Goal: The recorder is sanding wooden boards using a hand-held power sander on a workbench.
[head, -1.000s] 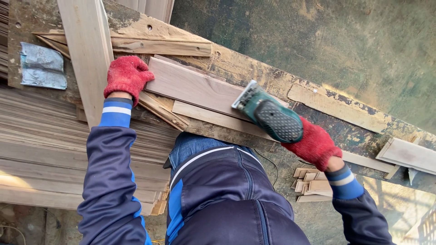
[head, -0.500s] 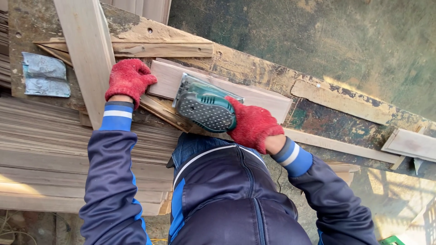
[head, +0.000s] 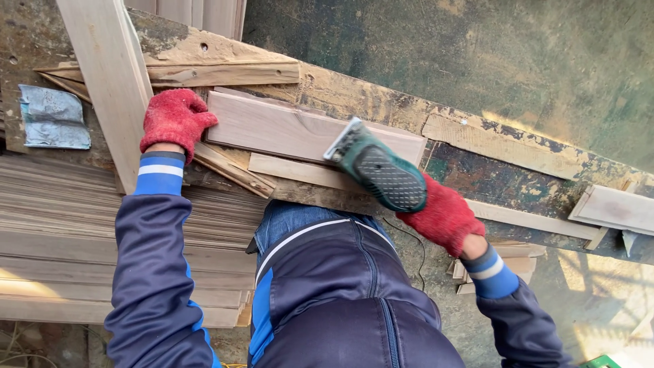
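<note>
Since half a second ago, the right hand (head: pixel 444 217) has slid the green sander (head: pixel 379 170) from the left part of the board (head: pixel 286 128) toward its right end. Two hands in red knitted gloves work here, one person, seen from above. That right hand is closed around the rear of the sander, a rounded green tool with a dotted black grip and a flat metal foot, which rests on the board's right half. This one pale, smooth, rectangular board lies slanted on the rough, paint-stained counter (head: pixel 518 180). At the board's left end, the left hand (head: pixel 174 118) presses down with curled fingers, gripping nothing. One long pale plank (head: pixel 105 75) runs upward just beside that hand. One crumpled grey sheet (head: pixel 52 117) lies at the far left. Below, a stack of thin wooden strips (head: pixel 61 225) spreads left of the person's dark blue jacket.
</note>
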